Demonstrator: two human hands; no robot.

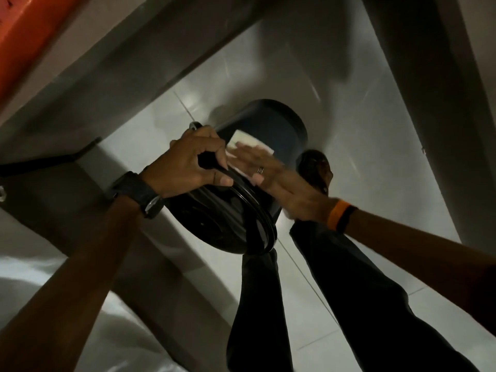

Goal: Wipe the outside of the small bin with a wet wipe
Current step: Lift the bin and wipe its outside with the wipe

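Observation:
A small black round bin (pixel 271 124) is held up off the floor and tilted, its lid end toward me and its base pointing away. My left hand (pixel 193 165), with a dark watch on the wrist, is shut on the bin's rim near the lid. My right hand (pixel 268 170), wearing a ring and an orange wristband, lies flat with fingers spread on the bin's side wall. Under its fingers it presses a white wet wipe (pixel 248 142) against the bin. The right hand is blurred by motion.
Pale glossy floor tiles (pixel 335 304) lie below. My legs in dark trousers (pixel 349 291) and one dark shoe (pixel 314 167) stand beneath the bin. A grey wall or cabinet side (pixel 67 183) rises on the left, with an orange surface (pixel 21 28) at top left.

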